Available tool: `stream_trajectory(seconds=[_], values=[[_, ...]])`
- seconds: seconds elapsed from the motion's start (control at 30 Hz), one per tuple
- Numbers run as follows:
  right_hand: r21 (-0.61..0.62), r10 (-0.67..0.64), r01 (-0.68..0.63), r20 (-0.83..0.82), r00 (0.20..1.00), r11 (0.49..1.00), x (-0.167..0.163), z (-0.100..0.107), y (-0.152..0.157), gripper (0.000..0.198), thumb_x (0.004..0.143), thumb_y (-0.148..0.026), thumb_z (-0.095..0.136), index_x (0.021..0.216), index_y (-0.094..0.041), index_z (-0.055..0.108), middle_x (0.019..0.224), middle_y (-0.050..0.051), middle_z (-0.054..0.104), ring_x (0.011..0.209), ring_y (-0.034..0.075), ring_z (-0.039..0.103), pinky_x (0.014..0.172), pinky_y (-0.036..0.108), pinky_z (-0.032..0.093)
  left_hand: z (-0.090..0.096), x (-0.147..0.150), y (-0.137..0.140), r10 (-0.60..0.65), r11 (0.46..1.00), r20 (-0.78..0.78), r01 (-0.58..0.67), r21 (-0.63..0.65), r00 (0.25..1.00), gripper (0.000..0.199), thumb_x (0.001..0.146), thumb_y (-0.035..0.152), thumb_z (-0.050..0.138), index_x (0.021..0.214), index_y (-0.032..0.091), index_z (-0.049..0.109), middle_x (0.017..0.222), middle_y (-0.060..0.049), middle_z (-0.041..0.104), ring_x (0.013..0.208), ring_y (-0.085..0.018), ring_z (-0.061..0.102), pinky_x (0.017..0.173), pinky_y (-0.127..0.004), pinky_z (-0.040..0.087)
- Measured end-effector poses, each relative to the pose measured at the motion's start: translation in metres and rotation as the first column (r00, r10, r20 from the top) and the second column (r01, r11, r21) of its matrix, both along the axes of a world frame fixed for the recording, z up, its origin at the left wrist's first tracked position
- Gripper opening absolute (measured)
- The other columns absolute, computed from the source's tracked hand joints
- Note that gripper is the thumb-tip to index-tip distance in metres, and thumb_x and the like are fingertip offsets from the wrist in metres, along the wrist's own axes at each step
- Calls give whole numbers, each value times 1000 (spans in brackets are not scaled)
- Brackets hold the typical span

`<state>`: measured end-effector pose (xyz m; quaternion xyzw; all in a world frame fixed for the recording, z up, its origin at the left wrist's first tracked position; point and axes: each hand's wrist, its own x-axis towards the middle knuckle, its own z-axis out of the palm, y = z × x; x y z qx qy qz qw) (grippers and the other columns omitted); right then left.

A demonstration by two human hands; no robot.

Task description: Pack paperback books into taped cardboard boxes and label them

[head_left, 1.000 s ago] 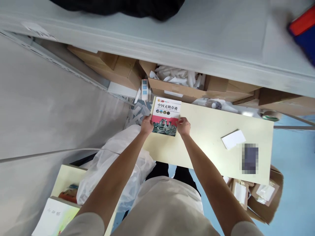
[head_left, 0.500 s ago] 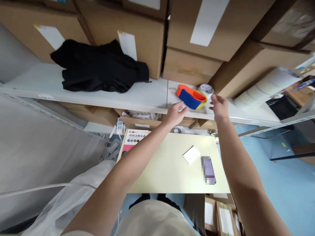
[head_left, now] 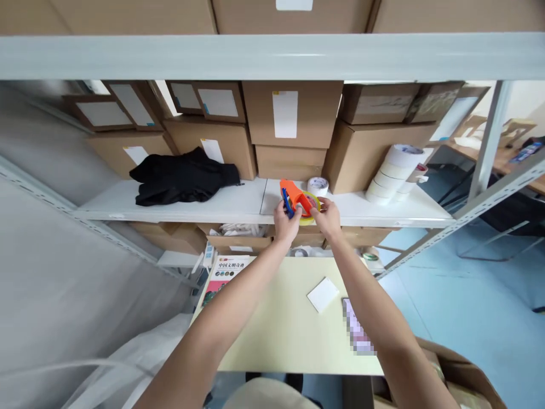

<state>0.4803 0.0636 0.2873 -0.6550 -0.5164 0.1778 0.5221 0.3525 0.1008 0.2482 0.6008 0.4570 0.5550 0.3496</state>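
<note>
An orange and blue tape dispenser (head_left: 293, 192) with a yellow-edged tape roll in it is held up in front of the shelf's front edge. My left hand (head_left: 286, 225) closes on its blue left side. On the opposite side, the fingers of my right hand (head_left: 329, 219) grip it near the yellow roll. Just behind the dispenser, a white tape roll (head_left: 318, 186) rests on the grey shelf (head_left: 247, 196).
Black clothing (head_left: 183, 176) lies on the shelf at left; stacked white rolls (head_left: 394, 170) stand at right. Cardboard boxes (head_left: 293, 162) line the back. Below, a pale yellow table (head_left: 268, 318) bears a book (head_left: 223, 275), a white card (head_left: 322, 294) and a phone (head_left: 357, 329).
Both hands have come together on the tape dispenser, which is now turned and lifted. Before, they were apart on either side of it. The view has tilted up, showing an upper shelf beam.
</note>
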Motion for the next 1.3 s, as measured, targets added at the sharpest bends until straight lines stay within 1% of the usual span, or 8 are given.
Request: stream_trajectory(seconds=[0.2,0.37,0.53,0.73,0.93,1.13,1.2,1.3], values=[[-13,32,-32,27,999,999,-7,-58,-124,55,73,-37,65,122,-20,46,113,9,59,76,17,60,63,31,53,-41,-25,-113,-52,998,-38,51,-25,998,59,80,22,63,135,25,42,130,-10,51,115,-21,56,81,-27,55],[-267,100,-93,13,995,959,-9,-147,-203,60,70,-31,66,125,-20,46,118,12,54,66,14,60,64,33,55,-121,-40,-186,-153,959,-113,120,-255,982,59,71,16,65,128,22,50,123,-12,48,107,-22,57,66,-25,56],[-497,56,-60,-23,998,865,-14,-232,-244,56,69,-29,67,121,-21,48,114,11,55,67,14,61,70,37,56,-205,-42,-216,-261,859,-169,149,-490,950,55,66,8,64,119,18,55,111,-10,55,99,-21,59,74,-30,55],[-631,59,-50,-7,998,775,-16,-284,-258,56,67,-27,68,120,-21,50,112,10,56,75,16,64,78,38,55,-265,-42,-231,-261,785,-211,80,-614,942,57,61,6,67,117,17,57,108,-9,60,96,-19,60,89,-37,49],[-665,69,-60,-12,998,745,-12,-310,-260,59,67,-27,68,122,-18,50,111,11,59,85,20,65,79,37,54,-286,-44,-235,-300,735,-192,98,-671,934,60,64,12,71,121,16,57,117,-11,59,104,-20,59,96,-39,46],[-676,76,-128,-107,991,726,-7,-314,-264,67,72,-35,66,131,-16,44,120,16,55,69,16,63,79,39,54,-286,-46,-236,-312,690,-151,115,-715,938,70,63,22,76,128,12,52,125,-17,58,111,-25,60,94,-41,47],[-654,78,-99,-60,995,750,-5,-308,-267,69,74,-40,65,134,-17,41,121,17,53,68,17,63,79,42,55,-281,-50,-237,-291,685,-146,100,-721,945,70,62,22,78,126,13,53,126,-18,59,115,-28,58,93,-42,48],[-493,61,4,115,991,870,-2,-292,-266,65,80,-43,59,136,-18,39,125,18,49,92,26,62,86,50,52,-265,-64,-239,-248,705,-148,73,-705,957,63,64,22,77,124,17,56,129,-17,58,119,-29,56,90,-41,51]])
